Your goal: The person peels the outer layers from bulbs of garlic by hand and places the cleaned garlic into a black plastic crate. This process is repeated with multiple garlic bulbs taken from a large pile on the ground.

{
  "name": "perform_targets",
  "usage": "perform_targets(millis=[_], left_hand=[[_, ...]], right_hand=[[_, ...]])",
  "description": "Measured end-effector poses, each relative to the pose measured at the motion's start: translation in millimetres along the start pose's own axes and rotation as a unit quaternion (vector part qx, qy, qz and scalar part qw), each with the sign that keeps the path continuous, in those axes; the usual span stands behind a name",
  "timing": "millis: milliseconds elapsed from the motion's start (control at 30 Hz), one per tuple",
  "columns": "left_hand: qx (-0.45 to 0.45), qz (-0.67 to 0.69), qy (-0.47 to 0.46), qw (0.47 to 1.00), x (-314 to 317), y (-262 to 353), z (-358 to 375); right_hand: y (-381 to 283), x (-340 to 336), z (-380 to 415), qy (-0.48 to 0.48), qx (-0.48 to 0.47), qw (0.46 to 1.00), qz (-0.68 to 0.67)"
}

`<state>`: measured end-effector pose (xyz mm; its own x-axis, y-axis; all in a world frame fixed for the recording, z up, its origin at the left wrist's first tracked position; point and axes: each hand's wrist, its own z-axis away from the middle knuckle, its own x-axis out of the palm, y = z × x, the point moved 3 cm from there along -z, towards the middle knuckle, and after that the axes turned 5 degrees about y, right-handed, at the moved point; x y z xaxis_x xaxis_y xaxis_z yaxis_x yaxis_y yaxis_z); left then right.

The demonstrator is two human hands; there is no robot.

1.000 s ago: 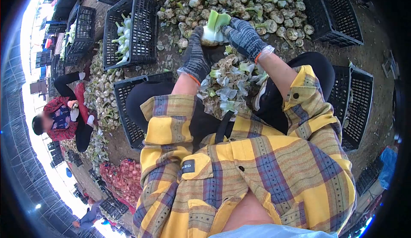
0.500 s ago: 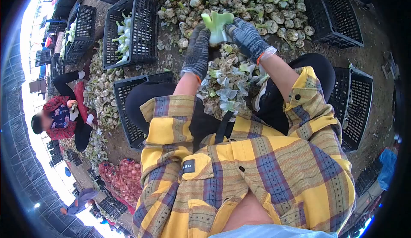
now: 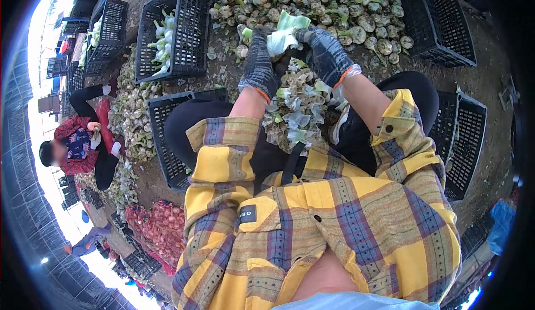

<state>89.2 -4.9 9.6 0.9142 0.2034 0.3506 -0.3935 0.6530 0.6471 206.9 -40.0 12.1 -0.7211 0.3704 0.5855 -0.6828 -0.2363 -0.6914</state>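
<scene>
My left hand [image 3: 257, 62], in a grey knitted glove, is closed at the near edge of the bulb pile, with its fingertips against a bulb that is mostly hidden. A short green stem stub [image 3: 247, 32] shows beside those fingers. A pale green and white leaf layer [image 3: 285, 36] spreads between the hands, folded outward at its top. My right hand [image 3: 327, 54], gloved the same way, pinches the right side of this leaf layer. Below both hands, between my legs, lies a heap of peeled skins [image 3: 295, 106].
Soil-covered bulbs [image 3: 334, 9] are piled ahead. Black crates stand at the left [image 3: 189, 37], right [image 3: 440, 26] and beside each leg [image 3: 167, 137] [image 3: 468, 137]. White bulbs [image 3: 161, 42] lie in the left crate. Another person [image 3: 78, 143] sits far left near a red net sack [image 3: 156, 226].
The leaf layer has turned from upright to folded over, leaning right. My left fingers have shifted slightly left, and my right hand has moved a little down and right.
</scene>
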Motion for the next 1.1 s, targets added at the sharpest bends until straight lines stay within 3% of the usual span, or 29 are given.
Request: perform_targets(millis=[33,67,100,133,167,233,267,333,367,400,433,467,500,633,667,700,733,800,833,900,933,967,1000,1033,1067,1100], left_hand=[[-0.021,0.001,-0.024,1.0,-5,-2,-6],[-0.022,0.001,-0.023,1.0,-7,-3,-9],[-0.022,0.01,-0.019,1.0,-7,-4,-11],[-0.023,0.019,-0.016,0.999,-7,-4,-12],[-0.025,0.019,-0.016,0.999,-5,-4,-11],[0.019,-0.036,0.009,0.999,-3,-4,-9],[0.019,-0.035,0.01,0.999,-5,-3,-11],[-0.01,-0.052,0.001,0.999,-10,-1,-10],[-0.005,0.023,0.034,0.999,-5,1,-8],[0.003,0.041,0.054,0.998,-1,7,-8],[-0.016,0.063,0.036,0.997,-7,12,-16],[-0.035,0.085,0.019,0.996,-13,21,-16],[-0.059,0.055,0.057,0.995,-22,27,-15],[-0.028,0.054,0.0,0.998,-24,33,-11],[0.002,0.074,0.016,0.997,-25,34,-10],[0.031,0.095,0.033,0.994,-27,34,-9],[0.031,0.096,0.035,0.994,-33,32,-13],[0.086,0.074,-0.007,0.993,-45,35,-26],[0.1,0.084,0.042,0.991,-40,36,-18],[0.132,0.042,0.038,0.99,-47,33,-28],[0.165,-0.001,0.032,0.986,-49,32,-31],[0.185,-0.035,0.032,0.982,-43,32,-24],[0.184,-0.036,0.031,0.982,-38,31,-18],[0.207,-0.091,0.001,0.974,-28,32,-8],[0.228,-0.147,-0.028,0.962,-22,32,-3],[0.253,-0.132,-0.077,0.955,-28,25,-23]], right_hand=[[5,-9,-8,-0.066,-0.026,0.997,-0.017],[15,-21,-22,-0.065,-0.025,0.997,-0.017],[20,-31,-37,-0.07,-0.134,0.98,0.132],[20,-33,-43,-0.072,-0.238,0.928,0.277],[9,-24,-32,-0.07,-0.238,0.928,0.277],[-11,-5,-7,-0.044,-0.272,0.843,0.462],[-12,-4,-4,-0.045,-0.272,0.843,0.462],[-12,0,6,-0.069,-0.279,0.856,0.429],[-22,5,14,-0.074,-0.133,0.918,0.366],[-20,4,11,-0.076,-0.134,0.918,0.366],[-18,-4,3,-0.022,-0.093,0.987,0.128],[-15,-13,-7,0.033,-0.044,0.992,-0.118],[-21,-27,-19,0.056,-0.055,0.984,-0.16],[-43,-44,-21,0.054,-0.167,0.984,-0.039],[-54,-26,-4,0.004,-0.226,0.943,0.244],[-55,-14,5,-0.047,-0.264,0.82,0.506],[-4,-43,-32,-0.127,-0.178,0.859,0.463],[-9,-7,24,-0.27,-0.147,0.619,0.722],[1,-9,20,-0.271,-0.146,0.62,0.721],[8,-15,12,-0.03,-0.458,0.534,0.71],[-1,-10,13,-0.03,-0.456,0.535,0.711],[-17,-4,8,-0.069,-0.29,0.692,0.657],[-20,-1,4,-0.104,-0.109,0.811,0.565],[-17,1,1,-0.083,-0.054,0.849,0.519],[-14,6,0,-0.08,-0.054,0.85,0.518],[-7,8,-1,-0.074,0.028,0.905,0.418]])
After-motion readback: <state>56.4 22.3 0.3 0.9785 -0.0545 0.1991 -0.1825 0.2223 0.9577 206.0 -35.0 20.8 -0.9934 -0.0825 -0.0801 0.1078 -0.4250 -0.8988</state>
